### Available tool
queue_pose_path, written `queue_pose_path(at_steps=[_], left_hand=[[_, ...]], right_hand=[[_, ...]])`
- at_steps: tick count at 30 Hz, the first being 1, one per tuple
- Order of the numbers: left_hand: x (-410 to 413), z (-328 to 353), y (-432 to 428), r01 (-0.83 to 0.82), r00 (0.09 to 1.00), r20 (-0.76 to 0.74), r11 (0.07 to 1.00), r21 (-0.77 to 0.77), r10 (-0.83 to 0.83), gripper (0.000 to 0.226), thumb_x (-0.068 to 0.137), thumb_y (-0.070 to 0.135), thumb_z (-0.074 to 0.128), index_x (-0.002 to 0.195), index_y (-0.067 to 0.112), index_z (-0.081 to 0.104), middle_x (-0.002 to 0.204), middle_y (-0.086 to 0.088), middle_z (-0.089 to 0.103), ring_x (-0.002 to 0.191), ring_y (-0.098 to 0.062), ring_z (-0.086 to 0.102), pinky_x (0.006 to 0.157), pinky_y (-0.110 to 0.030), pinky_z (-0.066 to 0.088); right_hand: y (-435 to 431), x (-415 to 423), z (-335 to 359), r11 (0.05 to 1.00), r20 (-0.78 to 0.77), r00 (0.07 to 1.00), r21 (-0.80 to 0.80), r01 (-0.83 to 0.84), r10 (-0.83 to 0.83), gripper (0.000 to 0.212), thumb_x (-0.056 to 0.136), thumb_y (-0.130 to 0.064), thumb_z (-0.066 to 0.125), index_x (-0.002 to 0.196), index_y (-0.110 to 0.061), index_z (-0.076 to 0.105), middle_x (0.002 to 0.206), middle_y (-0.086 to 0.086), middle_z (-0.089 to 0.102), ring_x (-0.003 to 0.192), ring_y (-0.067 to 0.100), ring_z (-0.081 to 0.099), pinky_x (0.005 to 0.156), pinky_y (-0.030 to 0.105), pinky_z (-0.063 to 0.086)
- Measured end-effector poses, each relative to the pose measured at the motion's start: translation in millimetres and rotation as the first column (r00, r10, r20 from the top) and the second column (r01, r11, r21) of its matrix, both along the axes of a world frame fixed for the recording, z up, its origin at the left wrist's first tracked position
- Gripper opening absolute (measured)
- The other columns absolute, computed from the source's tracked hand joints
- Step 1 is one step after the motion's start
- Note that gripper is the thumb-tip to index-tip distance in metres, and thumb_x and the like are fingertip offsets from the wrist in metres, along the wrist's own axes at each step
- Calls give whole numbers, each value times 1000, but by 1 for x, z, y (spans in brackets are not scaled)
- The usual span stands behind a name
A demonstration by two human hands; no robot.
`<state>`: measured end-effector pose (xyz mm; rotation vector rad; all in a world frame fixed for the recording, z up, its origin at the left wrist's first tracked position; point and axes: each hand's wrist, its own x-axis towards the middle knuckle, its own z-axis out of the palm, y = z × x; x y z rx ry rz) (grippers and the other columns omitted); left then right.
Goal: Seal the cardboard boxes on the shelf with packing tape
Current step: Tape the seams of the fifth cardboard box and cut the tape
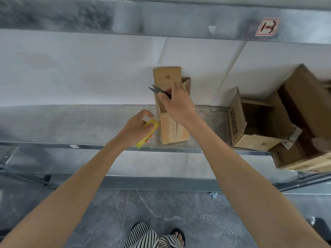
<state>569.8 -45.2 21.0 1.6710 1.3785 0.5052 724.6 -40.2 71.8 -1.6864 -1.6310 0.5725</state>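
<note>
A narrow cardboard box (172,131) stands on the metal shelf (71,122), its top flaps open and one flap marked 10 leaning against the wall. My right hand (176,102) hovers over the open top and grips small dark thread snips (157,90), blades pointing left. My left hand (138,127) is just left of the box and holds a flat yellow object (148,131), which could be a tape dispenser or cutter. A strip of tape seems to run down the box's front.
Two open cardboard boxes sit at the right: a medium one (254,122) with dark print and a larger one (308,122) overhanging the shelf edge. An upper shelf beam (161,17) crosses overhead. Grey tiled floor (161,212) lies below, with my feet there.
</note>
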Motion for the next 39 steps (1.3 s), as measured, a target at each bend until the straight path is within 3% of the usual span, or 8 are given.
queue_pose_path(at_steps=[5,10,15,20,24,27,33,39], left_hand=[[-14,-5,13,222,975,7,974,35,-222,23,84,21,45,87,37,62,55,3,63,45,-6,53,45,-16,43],[-34,-10,32,320,947,-47,943,89,-317,21,90,31,46,86,45,61,58,11,63,46,0,53,46,-9,41],[-24,-15,27,334,931,131,940,70,-341,16,94,21,51,88,31,62,65,7,68,50,-9,51,51,-20,44],[-23,-19,18,316,916,249,948,31,-313,12,97,17,51,99,17,62,68,4,67,47,-11,48,49,-18,42],[-22,-15,15,296,914,290,955,5,-285,16,93,13,51,96,22,63,63,6,66,38,-6,44,45,-15,40],[-24,-13,14,284,912,316,958,-29,-261,23,88,10,50,89,25,68,59,6,65,37,-6,44,43,-13,39],[-26,-14,11,271,892,390,961,-56,-229,30,93,8,51,121,15,58,70,3,65,56,-9,52,48,-8,41],[-27,-16,10,325,879,393,943,-75,-272,28,94,10,49,119,14,61,82,-7,68,74,-25,54,59,-23,46]], right_hand=[[-5,0,-7,997,43,996,-12,72,-72,20,95,-29,48,101,-10,50,79,-14,44,69,0,44,55,15,31],[-10,-5,-4,994,72,992,-28,109,-107,21,96,-29,48,103,-10,50,95,1,57,86,16,53,70,29,40],[-19,-12,2,990,125,982,4,142,-141,24,98,-27,45,113,-9,48,105,4,58,91,21,55,74,35,44],[-47,-19,3,972,132,967,126,200,-216,18,98,-24,45,111,-13,50,84,-5,56,68,7,52,54,18,35],[-79,-32,-10,937,44,947,166,306,-317,12,94,-25,51,106,-20,51,76,-14,55,64,-5,52,53,9,36],[-99,-42,-28,928,-33,930,60,368,-366,7,93,-28,53,94,-21,52,70,-7,56,56,0,50,52,17,38],[-109,-49,-57,901,16,930,-243,359,-366,19,96,-28,51,98,-13,62,75,-3,57,65,10,49,48,12,34],[-96,-55,-57,891,-80,910,-256,375,-407,19,96,-29,49,88,-17,63,72,-5,57,69,11,50,61,23,40]])
